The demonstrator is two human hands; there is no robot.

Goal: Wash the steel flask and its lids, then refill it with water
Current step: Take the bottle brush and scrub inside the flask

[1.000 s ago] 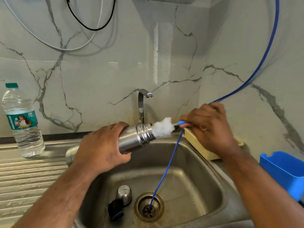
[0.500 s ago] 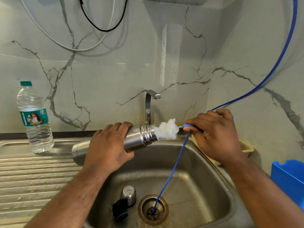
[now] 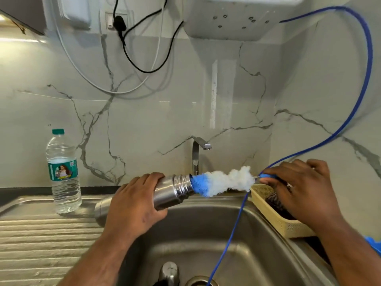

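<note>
Fingers of the left hand (image 3: 132,205) wrap the cylindrical steel flask (image 3: 165,193), held sideways over the steel sink (image 3: 206,234); the right hand (image 3: 299,188) pinches the blue-and-white foamy bottle brush (image 3: 222,182), bristles mostly outside the flask's mouth.

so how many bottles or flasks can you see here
2. The steel flask is held sideways over the sink in the left hand, with a brush in its mouth. The plastic water bottle stands upright on the drainboard at left. No others show.

Bright, soft daylight; wide-angle edge distortion
</note>
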